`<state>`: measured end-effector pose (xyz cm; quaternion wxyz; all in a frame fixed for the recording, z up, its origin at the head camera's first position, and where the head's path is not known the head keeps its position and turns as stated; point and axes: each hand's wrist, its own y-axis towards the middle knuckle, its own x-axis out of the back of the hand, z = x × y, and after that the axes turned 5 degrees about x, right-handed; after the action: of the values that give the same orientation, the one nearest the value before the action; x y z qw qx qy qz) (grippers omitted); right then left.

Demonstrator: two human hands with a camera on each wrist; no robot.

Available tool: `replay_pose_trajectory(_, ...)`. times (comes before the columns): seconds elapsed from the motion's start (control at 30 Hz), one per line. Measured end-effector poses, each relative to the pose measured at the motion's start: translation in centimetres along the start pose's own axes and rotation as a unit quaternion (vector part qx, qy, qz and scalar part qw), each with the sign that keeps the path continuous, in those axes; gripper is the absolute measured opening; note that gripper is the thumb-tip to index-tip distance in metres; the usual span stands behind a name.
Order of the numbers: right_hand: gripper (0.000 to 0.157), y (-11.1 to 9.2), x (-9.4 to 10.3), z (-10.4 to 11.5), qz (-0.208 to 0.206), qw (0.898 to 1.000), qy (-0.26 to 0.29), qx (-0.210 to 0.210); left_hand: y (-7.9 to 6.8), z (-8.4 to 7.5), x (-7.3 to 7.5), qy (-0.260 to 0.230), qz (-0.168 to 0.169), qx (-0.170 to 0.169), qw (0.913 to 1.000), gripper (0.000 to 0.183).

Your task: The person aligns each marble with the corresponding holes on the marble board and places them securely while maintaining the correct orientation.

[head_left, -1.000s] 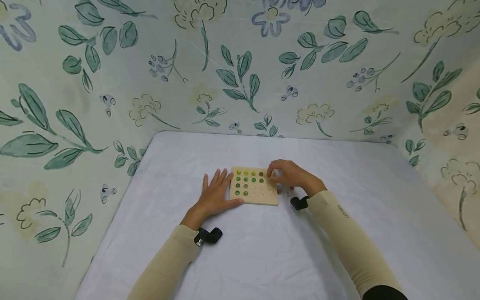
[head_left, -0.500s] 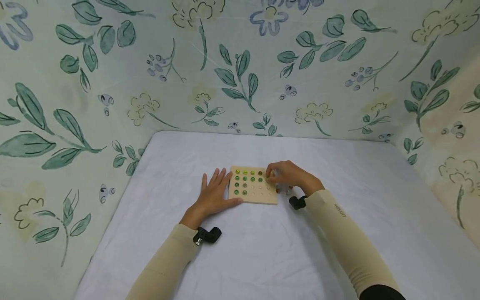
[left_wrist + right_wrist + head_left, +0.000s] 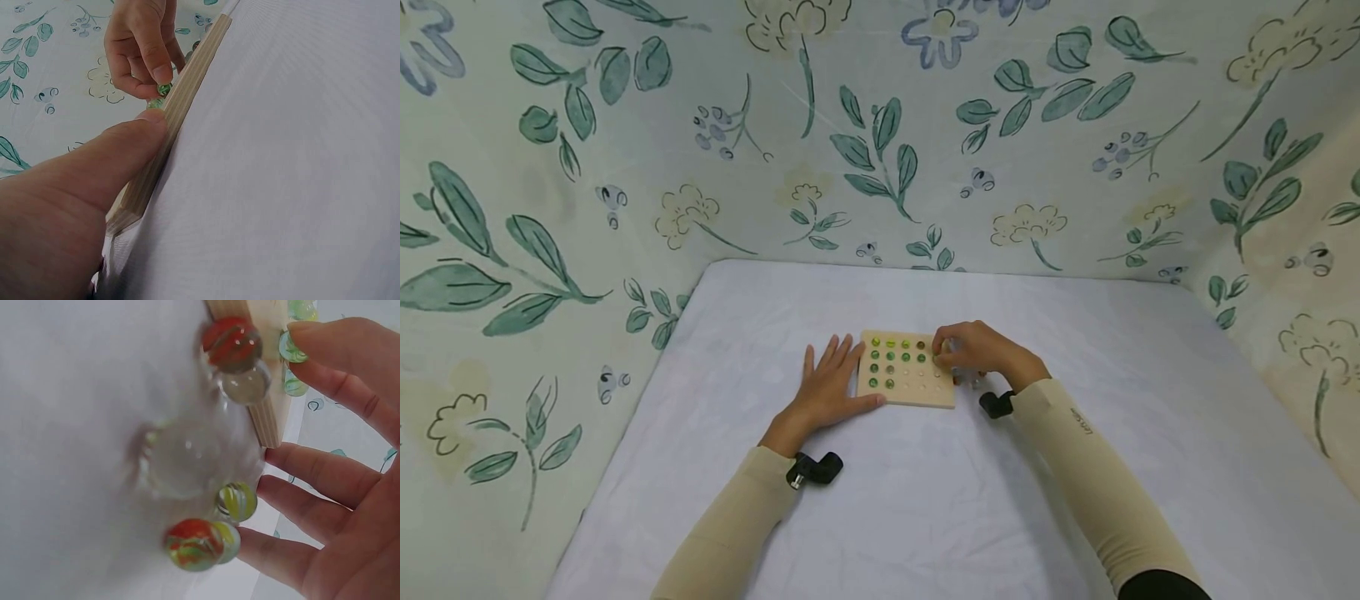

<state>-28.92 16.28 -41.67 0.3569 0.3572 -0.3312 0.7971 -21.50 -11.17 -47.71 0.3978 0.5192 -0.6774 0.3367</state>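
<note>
A square wooden board (image 3: 917,398) lies on the white cloth, with rows of small hollows. Green, yellow-green and darker marbles fill its back rows and left columns; hollows at the front right hold none. My left hand (image 3: 825,390) rests at the board's left side, fingers spread and straight, thumb against the near edge. Over the board's right part is my right hand (image 3: 981,348), pinching a green-streaked marble (image 3: 292,347) between thumb and index finger. That hand's other fingers extend past the board's edge, close to loose marbles. The hollow beneath the pinched marble is hidden.
Several loose marbles lie beside the board's right edge: a red one (image 3: 231,344), a clear one (image 3: 245,384), a yellow-striped one (image 3: 237,501) and a red-green one (image 3: 194,544). White cloth (image 3: 910,500) covers the table. Leaf-patterned fabric (image 3: 880,167) hangs behind.
</note>
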Motion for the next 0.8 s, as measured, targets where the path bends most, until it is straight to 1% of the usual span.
replay_pose_trajectory(0.27,0.011,-0.10,-0.01,-0.19,-0.003,1.000,0.000,0.009,0.09,0.11,0.02,0.000,0.004,0.001,1.0000,0.105)
replay_pose_trajectory(0.5,0.012,-0.19,-0.01,-0.10,-0.002,1.000,0.010,-0.001,0.12,0.13,-0.03,-0.003,0.007,0.004,1.0000,0.106)
replay_pose_trajectory(0.8,0.012,-0.17,0.01,-0.37,0.004,1.000,0.016,0.001,0.08,0.13,-0.07,-0.009,0.004,0.002,0.9999,0.104)
